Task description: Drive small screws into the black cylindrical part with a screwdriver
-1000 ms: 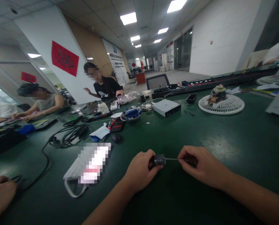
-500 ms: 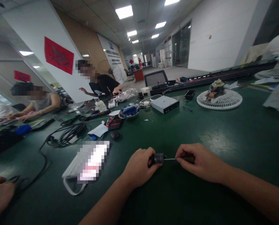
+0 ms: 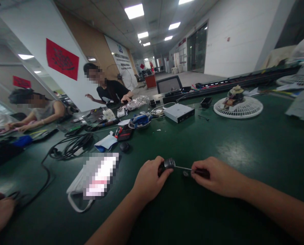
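Someone's working just above the green bench [image 3: 243, 149], near the middle. The left hand [image 3: 152, 180] is pinching a small dark metal cylinder [image 3: 169, 163] tightly in its fingers, while the right hand [image 3: 218, 177] is gripping the dark handle of a thin-shafted tool [image 3: 201, 173]. The shaft is reaching left to the cylinder, so they're apparently holding both close to keep them lined up. A tiny grey bit [image 3: 185, 173] is sitting just below the shaft.
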Action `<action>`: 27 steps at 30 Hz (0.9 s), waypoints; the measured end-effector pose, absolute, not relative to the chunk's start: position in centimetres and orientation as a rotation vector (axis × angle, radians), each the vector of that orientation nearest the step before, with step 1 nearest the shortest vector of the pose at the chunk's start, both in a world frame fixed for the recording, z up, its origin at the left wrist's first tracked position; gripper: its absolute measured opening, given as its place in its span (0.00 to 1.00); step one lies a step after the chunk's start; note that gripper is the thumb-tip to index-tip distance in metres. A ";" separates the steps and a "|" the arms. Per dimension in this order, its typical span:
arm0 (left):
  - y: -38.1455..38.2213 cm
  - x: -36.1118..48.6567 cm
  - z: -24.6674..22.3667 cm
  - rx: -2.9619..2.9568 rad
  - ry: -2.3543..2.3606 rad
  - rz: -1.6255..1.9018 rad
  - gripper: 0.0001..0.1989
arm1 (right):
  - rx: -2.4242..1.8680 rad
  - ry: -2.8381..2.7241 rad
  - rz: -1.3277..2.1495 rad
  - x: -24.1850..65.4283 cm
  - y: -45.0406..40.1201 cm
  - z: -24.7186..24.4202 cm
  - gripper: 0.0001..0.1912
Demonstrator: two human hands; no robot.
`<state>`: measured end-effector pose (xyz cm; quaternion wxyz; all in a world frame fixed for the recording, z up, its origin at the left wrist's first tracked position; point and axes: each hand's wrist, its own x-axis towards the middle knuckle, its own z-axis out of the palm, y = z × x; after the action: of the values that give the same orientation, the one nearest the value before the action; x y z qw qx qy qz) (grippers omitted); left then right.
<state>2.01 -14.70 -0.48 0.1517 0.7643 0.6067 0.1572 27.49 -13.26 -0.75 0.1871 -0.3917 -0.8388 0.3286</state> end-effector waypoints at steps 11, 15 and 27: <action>-14.9 2.0 -0.2 2.219 1.584 0.430 0.13 | -1.154 -2.223 0.783 27.8 -13.0 -0.6 0.12; -14.9 2.0 -0.2 2.207 1.633 0.447 0.14 | -1.321 -2.195 0.743 27.8 -12.6 -1.0 0.12; -14.6 1.9 -0.6 2.302 1.452 0.424 0.09 | -1.001 -2.297 0.774 25.9 -12.9 -1.9 0.09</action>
<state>1.95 -14.64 -0.56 0.1921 0.8201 0.5173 0.1512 25.87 -12.94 -1.93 0.2570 -0.3689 -0.8465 0.2852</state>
